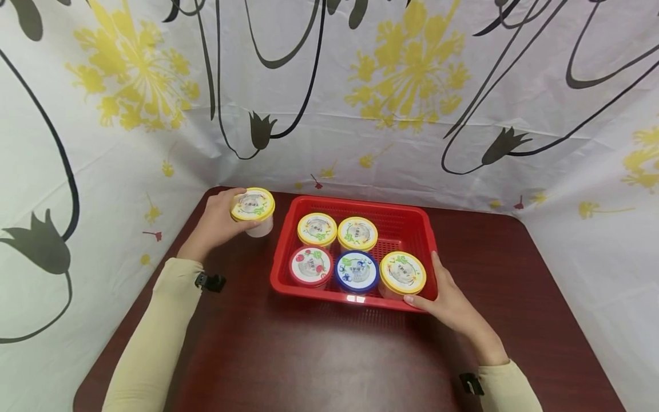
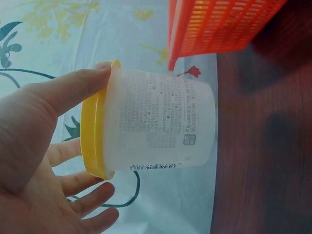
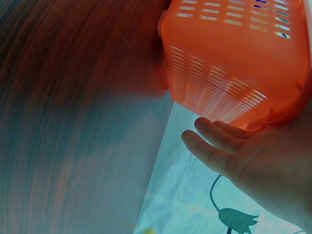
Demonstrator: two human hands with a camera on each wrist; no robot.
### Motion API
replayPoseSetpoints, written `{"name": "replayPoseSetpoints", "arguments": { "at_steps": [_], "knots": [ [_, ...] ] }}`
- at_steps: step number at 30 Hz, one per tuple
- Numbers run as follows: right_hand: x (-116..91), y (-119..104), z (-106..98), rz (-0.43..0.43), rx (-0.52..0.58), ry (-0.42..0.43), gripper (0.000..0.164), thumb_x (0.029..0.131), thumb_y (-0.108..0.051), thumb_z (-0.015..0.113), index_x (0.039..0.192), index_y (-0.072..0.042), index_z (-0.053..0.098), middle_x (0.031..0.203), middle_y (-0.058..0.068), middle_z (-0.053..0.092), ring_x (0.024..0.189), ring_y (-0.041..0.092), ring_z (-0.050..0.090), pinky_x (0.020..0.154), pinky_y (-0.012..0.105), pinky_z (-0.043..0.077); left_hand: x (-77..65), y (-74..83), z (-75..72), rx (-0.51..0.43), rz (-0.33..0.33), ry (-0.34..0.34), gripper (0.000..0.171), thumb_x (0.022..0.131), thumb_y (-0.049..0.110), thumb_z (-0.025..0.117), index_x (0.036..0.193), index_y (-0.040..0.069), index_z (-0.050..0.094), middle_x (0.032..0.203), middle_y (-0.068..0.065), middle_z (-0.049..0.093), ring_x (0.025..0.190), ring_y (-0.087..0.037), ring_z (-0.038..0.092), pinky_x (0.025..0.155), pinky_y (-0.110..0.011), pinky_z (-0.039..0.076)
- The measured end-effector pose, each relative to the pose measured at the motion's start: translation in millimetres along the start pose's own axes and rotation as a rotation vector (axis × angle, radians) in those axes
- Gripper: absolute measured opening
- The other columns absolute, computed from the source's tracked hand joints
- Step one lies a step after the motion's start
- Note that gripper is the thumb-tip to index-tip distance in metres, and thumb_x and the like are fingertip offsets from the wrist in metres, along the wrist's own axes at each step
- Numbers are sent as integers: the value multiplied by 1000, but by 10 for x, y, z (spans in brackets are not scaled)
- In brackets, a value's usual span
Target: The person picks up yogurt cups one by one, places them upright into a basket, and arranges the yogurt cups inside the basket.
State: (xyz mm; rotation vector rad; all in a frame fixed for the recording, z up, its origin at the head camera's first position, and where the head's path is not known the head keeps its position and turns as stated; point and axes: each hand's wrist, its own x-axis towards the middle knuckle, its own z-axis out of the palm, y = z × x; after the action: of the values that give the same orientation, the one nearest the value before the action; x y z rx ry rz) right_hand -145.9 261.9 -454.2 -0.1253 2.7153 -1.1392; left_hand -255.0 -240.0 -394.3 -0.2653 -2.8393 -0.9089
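Note:
My left hand (image 1: 216,220) pinches a white plastic cup (image 1: 259,228) by its yellow lid, left of the red basket (image 1: 393,220). In the left wrist view this cup (image 2: 156,122) has printed text on its side; thumb and fingers grip opposite edges of the lid. Whether its base touches the table, I cannot tell. My right hand (image 1: 455,300) holds the basket's near right corner, thumb over the rim and fingers along the outer side. Inside stand three yellow-lidded cups (image 1: 316,229), a red-lidded cup (image 1: 311,266) and a blue-lidded cup (image 1: 356,271).
A dark reddish-brown table (image 1: 319,355) lies under everything. White curtains (image 1: 329,97) with yellow flowers and dark stems enclose its back and sides. Within the basket, a bare patch of floor (image 1: 388,246) shows at the back right.

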Motion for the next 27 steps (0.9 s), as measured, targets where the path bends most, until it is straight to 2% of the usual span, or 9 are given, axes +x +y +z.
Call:
{"name": "replayPoseSetpoints", "arguments": {
  "at_steps": [4,7,13,21,27],
  "knots": [
    [3,3,1,-3,-4,1,128,76,-56,78,158,-24,-15,160,23,14,140,46,29,90,57,56,16,50,18,3,24,42,81,76,31,84,142,5,45,139,-22,50,127,-40,38,105,-56,32],
    [3,9,3,-7,-2,3,128,76,-56,78,158,-24,-15,160,23,14,140,46,29,90,56,56,26,130,18,-2,17,55,81,76,30,84,142,6,45,141,-21,49,126,-39,37,102,-55,34],
    [2,3,-6,-7,-5,3,128,76,-56,77,158,-25,-15,160,23,15,140,46,29,90,57,56,54,336,69,-16,1,45,82,75,33,84,143,9,45,142,-18,48,125,-35,37,99,-54,40],
    [-4,-2,-2,-15,15,7,127,76,-55,78,158,-26,-14,160,23,16,140,45,30,90,56,56,133,585,73,-16,17,59,83,74,36,84,143,13,45,143,-14,48,127,-31,37,97,-53,47],
    [1,8,1,-5,3,9,128,76,-56,78,158,-25,-15,160,23,15,139,45,30,91,57,56,189,791,128,-47,60,26,82,74,37,84,142,14,46,142,-12,49,129,-30,37,100,-53,47]
  ]
}}
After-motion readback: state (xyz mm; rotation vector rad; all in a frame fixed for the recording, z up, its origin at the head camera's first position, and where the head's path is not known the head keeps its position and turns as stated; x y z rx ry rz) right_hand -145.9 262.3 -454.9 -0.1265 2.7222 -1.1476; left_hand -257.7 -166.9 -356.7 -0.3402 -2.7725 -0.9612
